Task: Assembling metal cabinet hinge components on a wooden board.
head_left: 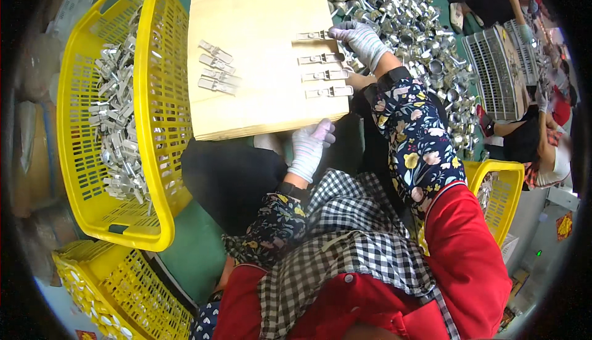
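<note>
A pale wooden board [259, 93] lies before me. On its right part, several flat metal clips [324, 75] are set in a column, one above another. Three more metal clips [217, 64] lie slanted on the board's left side. My right hand [365, 44], in a striped glove, closes its fingertips on the outer end of the topmost clip [312, 36] at the board's right edge. At the board's near edge is my left hand [311, 149], gloved too, with its fingers curled; whatever may be inside them is hidden.
To the left stands a yellow basket [145, 118] holding many metal clips; another yellow basket [135, 284] is below it. Round metal parts [419, 37] are heaped beyond the board on the right. White crates [490, 71] and other people are farther right. A yellow basket [505, 201] stands by my right elbow.
</note>
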### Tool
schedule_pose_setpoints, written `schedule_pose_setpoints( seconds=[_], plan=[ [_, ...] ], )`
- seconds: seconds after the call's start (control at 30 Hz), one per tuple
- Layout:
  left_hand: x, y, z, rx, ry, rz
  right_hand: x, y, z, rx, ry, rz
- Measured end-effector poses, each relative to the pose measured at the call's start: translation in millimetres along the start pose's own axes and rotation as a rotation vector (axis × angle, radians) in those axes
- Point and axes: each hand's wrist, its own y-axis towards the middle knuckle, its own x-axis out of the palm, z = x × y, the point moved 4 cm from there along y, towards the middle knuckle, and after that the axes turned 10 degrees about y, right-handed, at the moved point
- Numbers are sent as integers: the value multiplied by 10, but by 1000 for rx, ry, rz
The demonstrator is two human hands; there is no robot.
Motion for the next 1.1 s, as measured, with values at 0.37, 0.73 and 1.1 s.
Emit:
schedule_pose_setpoints(
  seconds=[0.37,0.73,1.1],
  plan=[
    [-4,-37,124,-25,59,50,73,64,164,20,-26,-16],
    [-17,-37,106,-25,85,29,79,70,154,15,-44,0],
    [-3,-46,112,-8,39,26,131,-71,-123,-50,-718,181]
  ],
)
